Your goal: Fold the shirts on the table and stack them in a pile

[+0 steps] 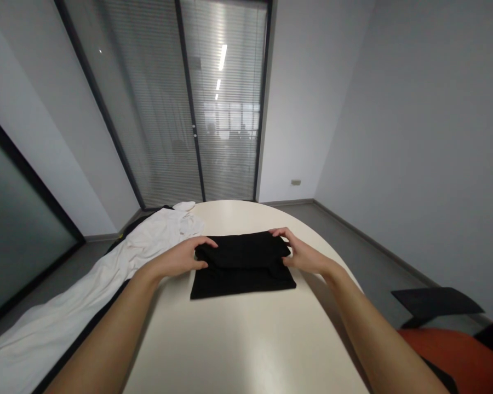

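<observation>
A black garment (242, 265), folded into a flat rectangle, lies in the middle of a cream oval table (246, 339). My left hand (184, 257) grips its left end, thumb and fingers pinched on the upper folded layer. My right hand (299, 253) grips the right end the same way, fingers curled over the far edge. The top layer sits doubled over the lower one, whose near edge lies flat on the table.
A pile of white cloth (107, 273) stretches along the table's left side over something dark. An orange chair with a black armrest (435, 301) stands at the right. Glass doors with blinds (189, 109) are beyond the table's far end.
</observation>
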Available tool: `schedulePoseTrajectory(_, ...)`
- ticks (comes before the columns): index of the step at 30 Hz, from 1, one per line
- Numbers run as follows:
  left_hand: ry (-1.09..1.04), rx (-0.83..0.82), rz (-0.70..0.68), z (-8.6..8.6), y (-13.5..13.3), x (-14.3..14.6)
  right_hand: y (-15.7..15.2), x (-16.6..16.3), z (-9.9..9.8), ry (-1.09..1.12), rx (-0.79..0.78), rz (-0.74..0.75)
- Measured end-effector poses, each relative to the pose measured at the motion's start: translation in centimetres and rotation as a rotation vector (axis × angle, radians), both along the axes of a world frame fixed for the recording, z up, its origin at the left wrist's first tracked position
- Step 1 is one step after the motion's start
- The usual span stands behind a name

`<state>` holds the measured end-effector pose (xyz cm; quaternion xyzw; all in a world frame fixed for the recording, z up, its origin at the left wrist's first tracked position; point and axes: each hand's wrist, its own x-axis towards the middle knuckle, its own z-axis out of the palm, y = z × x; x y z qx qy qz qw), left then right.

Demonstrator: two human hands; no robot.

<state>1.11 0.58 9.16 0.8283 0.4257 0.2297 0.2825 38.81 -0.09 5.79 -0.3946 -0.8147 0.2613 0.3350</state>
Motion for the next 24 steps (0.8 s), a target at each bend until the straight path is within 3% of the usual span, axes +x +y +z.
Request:
schedulePoseTrajectory(6,-0.031,0.080,0.052,-1.1,0.8,0.3,0.3,-0.8,-0.1,-0.155,0.229,-0.065)
schedulePoseTrajectory(11,-0.156,0.156,0.157,-1.2,1.6,0.5,0.3,-1.5,0.3,-0.059,0.222,-0.274)
schedulePoseTrajectory(16,-0.212,0.156,0.125,-1.5,1.5,0.3,0.6,-1.3,-0.3,0.130,0.170,-0.153)
schedulePoseTrajectory(19,-0.183,0.199,0.058,-1.7,1.3,0.3,0.8,-1.1,-0.4,0.135,0.247,-0.165)
schedulePoseTrajectory(24,-0.165,0.306,0.203,-1.9,1.7,0.7,1.1,-1.2,-0.4,0.004,0.359,-0.253)
